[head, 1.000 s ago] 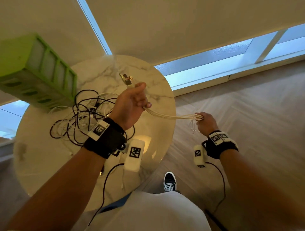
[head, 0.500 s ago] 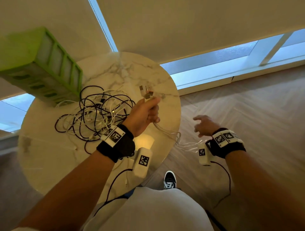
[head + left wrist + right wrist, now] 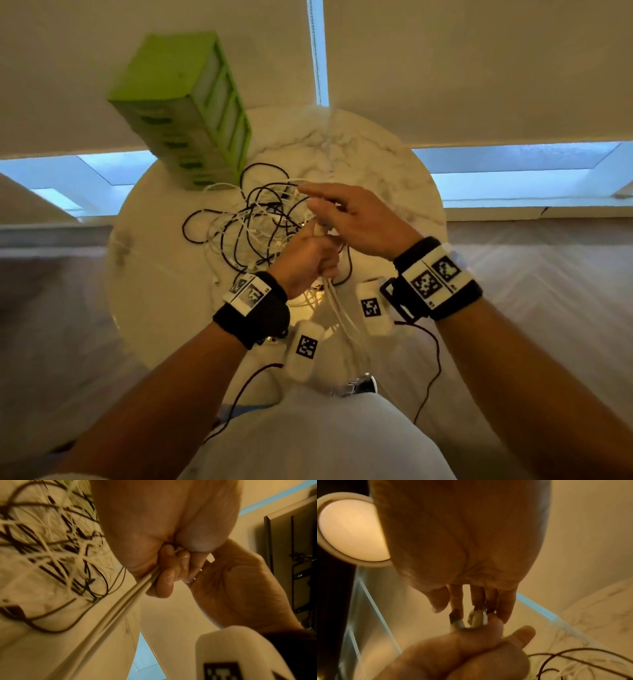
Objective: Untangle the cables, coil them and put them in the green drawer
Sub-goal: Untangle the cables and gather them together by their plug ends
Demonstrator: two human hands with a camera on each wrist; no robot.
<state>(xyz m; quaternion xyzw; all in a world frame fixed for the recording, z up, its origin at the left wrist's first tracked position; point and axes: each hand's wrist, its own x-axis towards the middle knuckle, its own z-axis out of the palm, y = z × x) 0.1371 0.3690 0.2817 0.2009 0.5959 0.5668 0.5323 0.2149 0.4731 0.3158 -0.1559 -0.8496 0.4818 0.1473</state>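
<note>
Both hands met over the marble table, the left one gripping a folded white cable.

At far left we saw the green drawer unit [image 3: 185, 106] standing at the back edge of the round marble table [image 3: 154, 291], all its drawers closed. Just beside it lay the tangle of black and white cables [image 3: 253, 222], still knotted in a loose heap. Next, our left hand [image 3: 305, 260] was fisted tight around the white cable [image 3: 337, 308], several strands hanging down from the fist toward the floor, its plug ends [image 3: 476, 618] poking out the top. Then our right hand [image 3: 356, 219] hovered just above, fingers [image 3: 457, 599] nearly straight and spread, tips at those plugs, gripping nothing that we could see.
</note>
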